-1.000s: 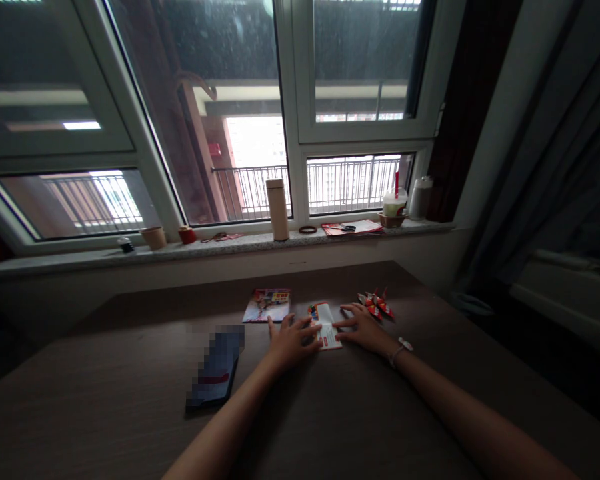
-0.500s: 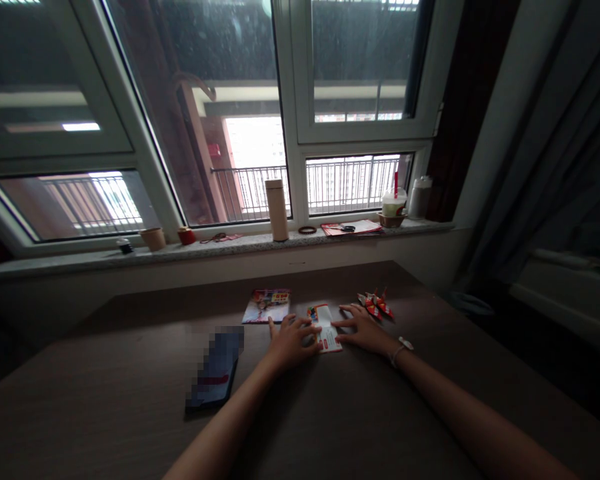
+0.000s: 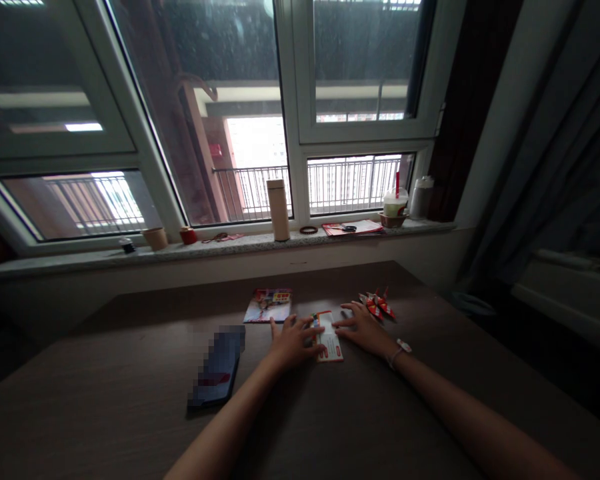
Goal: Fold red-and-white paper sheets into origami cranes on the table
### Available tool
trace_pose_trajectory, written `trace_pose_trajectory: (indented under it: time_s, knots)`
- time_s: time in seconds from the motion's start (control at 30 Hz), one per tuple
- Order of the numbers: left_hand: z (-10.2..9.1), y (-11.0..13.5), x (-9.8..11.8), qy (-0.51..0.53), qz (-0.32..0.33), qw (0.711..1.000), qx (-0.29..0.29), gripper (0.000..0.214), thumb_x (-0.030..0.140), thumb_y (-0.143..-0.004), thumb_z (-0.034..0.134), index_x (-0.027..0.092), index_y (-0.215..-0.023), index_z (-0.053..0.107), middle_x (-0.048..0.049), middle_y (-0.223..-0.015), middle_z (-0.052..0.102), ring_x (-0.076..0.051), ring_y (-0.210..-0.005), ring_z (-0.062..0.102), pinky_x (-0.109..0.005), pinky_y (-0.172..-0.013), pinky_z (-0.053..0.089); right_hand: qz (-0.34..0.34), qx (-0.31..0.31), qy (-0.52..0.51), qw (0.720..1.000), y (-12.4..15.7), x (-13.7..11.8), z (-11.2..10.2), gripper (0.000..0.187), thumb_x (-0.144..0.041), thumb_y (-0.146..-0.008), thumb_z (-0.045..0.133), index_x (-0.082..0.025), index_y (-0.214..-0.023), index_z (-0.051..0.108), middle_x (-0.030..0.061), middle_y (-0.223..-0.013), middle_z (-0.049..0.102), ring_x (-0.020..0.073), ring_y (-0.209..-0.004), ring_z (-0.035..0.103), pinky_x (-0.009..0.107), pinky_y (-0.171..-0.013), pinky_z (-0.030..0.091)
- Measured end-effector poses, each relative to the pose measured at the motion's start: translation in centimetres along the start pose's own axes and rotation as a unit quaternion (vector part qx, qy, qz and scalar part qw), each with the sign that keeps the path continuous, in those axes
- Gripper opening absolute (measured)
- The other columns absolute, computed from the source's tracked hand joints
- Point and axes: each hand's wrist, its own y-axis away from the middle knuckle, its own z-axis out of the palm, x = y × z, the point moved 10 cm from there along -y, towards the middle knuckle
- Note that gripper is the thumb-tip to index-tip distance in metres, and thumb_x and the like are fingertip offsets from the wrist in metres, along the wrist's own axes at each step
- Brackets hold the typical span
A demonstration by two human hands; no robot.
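A small printed sheet of paper [image 3: 333,348], white with red and coloured patches, lies on the dark table between my hands. My left hand [image 3: 294,341] rests over its left edge with fingers spread, covering part of the print. On the other side, my right hand [image 3: 365,330] has its fingers apart, the tips at the sheet's right edge. A bracelet circles my right wrist. Just beyond the right hand sit several folded red-and-white paper pieces [image 3: 377,305]. A stack of printed paper [image 3: 268,307] lies beyond my left hand.
A phone [image 3: 217,367], partly pixelated, lies left of my left forearm on the table [image 3: 105,387]. Along the windowsill stand a tan flask [image 3: 279,212], a paper cup [image 3: 156,239], scissors [image 3: 349,229] on red-and-white papers and a drink cup with a red straw [image 3: 395,202].
The sheet between my hands has slid slightly toward me. Both hands stay in nearly the same place with fingers spread.
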Motion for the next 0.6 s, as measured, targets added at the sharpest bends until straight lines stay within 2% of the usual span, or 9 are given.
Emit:
trace_pose_trajectory:
  time_s: [0.3, 0.6]
  knots:
    - [0.04, -0.13, -0.19, -0.001, -0.001, 1.000, 0.002, 0.051, 0.067, -0.080, 0.059, 0.049, -0.128, 0.058, 0.0039, -0.152, 0.044, -0.043, -0.142, 0.027, -0.077, -0.109, -0.001, 0.019, 0.024, 0.058, 0.998, -0.53, 0.06, -0.21, 0.033, -0.044, -0.093, 0.052, -0.036, -0.120, 0.068, 0.0063, -0.141, 0.046, 0.0295, -0.138, 0.032, 0.048, -0.116, 0.023]
    - [0.01, -0.11, -0.13, 0.001, -0.005, 1.000, -0.003, 0.051, 0.066, -0.080, 0.058, 0.049, -0.128, 0.059, 0.0038, -0.152, 0.043, -0.043, -0.142, 0.026, -0.076, -0.110, -0.001, 0.043, 0.056, 0.111, 0.991, -0.81, -0.36, -0.22, 0.035, -0.041, -0.094, 0.049, -0.036, -0.125, 0.065, 0.0087, -0.135, 0.051, 0.0298, -0.130, 0.039, 0.047, -0.109, 0.031]
